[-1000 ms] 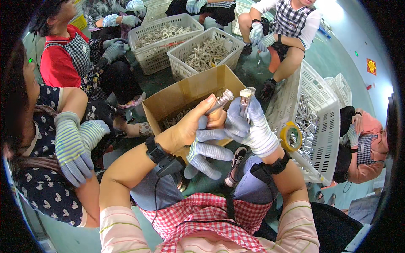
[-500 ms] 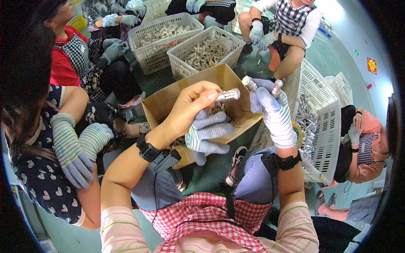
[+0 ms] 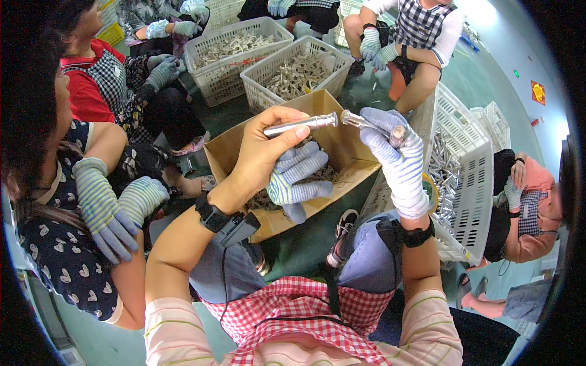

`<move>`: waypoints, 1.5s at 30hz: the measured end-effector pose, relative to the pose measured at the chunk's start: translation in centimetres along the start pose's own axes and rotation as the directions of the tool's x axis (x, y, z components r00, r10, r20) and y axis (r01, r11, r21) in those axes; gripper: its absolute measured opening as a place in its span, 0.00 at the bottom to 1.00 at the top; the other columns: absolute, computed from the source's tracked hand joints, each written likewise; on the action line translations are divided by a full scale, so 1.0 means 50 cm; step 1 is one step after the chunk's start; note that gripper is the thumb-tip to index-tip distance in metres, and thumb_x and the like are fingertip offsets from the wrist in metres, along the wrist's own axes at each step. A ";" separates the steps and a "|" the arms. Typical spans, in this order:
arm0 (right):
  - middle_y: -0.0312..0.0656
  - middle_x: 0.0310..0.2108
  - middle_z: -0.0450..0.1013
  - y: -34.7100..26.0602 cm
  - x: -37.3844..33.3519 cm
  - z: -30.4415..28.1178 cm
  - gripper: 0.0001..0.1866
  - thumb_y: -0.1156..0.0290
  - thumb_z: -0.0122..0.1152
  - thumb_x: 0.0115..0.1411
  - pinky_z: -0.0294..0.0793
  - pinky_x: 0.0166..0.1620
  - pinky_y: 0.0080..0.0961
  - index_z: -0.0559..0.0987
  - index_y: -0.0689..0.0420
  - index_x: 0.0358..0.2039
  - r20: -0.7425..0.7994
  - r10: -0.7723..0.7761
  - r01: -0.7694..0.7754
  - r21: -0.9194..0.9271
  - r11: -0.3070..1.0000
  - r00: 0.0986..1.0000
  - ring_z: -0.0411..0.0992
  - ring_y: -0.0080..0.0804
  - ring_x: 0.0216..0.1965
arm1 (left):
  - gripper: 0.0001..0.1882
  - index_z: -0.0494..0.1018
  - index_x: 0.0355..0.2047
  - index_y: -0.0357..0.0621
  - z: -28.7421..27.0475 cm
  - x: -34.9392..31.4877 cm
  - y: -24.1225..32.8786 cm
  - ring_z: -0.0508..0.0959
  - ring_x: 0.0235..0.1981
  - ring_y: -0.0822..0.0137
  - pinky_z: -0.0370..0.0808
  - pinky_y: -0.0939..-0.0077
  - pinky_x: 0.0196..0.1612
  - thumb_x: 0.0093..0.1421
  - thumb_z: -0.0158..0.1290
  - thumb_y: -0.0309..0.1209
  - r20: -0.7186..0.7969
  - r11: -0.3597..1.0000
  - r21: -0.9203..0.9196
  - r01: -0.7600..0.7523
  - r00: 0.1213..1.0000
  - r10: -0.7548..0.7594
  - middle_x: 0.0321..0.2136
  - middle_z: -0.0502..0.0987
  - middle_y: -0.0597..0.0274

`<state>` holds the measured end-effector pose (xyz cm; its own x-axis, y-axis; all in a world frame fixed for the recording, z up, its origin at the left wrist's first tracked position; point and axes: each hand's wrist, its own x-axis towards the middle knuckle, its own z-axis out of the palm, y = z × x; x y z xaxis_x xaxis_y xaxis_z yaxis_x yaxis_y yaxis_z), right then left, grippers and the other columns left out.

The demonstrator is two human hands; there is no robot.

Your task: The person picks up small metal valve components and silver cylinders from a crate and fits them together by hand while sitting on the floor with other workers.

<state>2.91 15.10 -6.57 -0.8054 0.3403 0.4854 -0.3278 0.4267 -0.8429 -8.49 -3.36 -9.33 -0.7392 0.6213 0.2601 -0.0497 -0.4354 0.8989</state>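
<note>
My bare left hand pinches a shiny metal tube between thumb and fingers, its flared end towards my right. A striped knit glove hangs limp under that hand, with no fingers inside it that I can see. My right hand, in a matching glove, is closed on slim metal tubes or fittings. The tip of one piece comes close to the flared end of the left tube, apparently with a small gap. Both hands are raised over a cardboard box with small metal parts inside.
A white crate of metal tubes stands beside my right arm, a roll of tape against it. White crates of metal pieces stand beyond the box. A co-worker's gloved hands are close on my left; other seated people surround the crates.
The tube in my left hand now shows at greater length, pointing right. The long piece in my right hand has tilted towards it. The loose glove has shifted slightly up.
</note>
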 end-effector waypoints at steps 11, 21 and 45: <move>0.40 0.28 0.71 -0.007 0.009 -0.015 0.12 0.77 0.59 0.50 0.69 0.31 0.20 0.77 0.58 0.37 0.107 -0.293 0.312 -0.267 0.912 0.950 0.71 0.27 0.28 | 0.10 0.73 0.34 0.41 -0.001 0.002 -0.002 0.70 0.29 0.81 0.67 0.87 0.32 0.50 0.58 0.25 -0.002 0.998 0.067 0.010 1.000 -0.009 0.31 0.75 0.68; 0.42 0.27 0.72 0.000 0.015 -0.012 0.11 0.74 0.58 0.50 0.70 0.29 0.23 0.77 0.59 0.36 0.107 -0.336 0.352 -0.301 0.886 0.936 0.71 0.32 0.26 | 0.09 0.73 0.33 0.42 -0.005 0.009 -0.007 0.69 0.27 0.82 0.66 0.88 0.31 0.51 0.58 0.26 -0.009 0.994 0.098 0.037 0.999 -0.036 0.29 0.75 0.69; 0.34 0.30 0.71 0.008 0.002 -0.001 0.12 0.74 0.61 0.51 0.66 0.33 0.16 0.76 0.60 0.38 0.098 0.003 -0.003 0.003 1.000 0.995 0.68 0.19 0.29 | 0.15 0.71 0.32 0.42 -0.007 0.010 -0.023 0.61 0.19 0.82 0.57 0.88 0.22 0.56 0.51 0.42 0.123 0.969 0.061 0.238 0.962 -0.244 0.17 0.64 0.73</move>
<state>2.72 15.37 -6.81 -0.8508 0.2579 0.4579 -0.3265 0.4234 -0.8451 -9.05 -2.77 -10.37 -0.6164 0.7839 0.0744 -0.1827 -0.2343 0.9548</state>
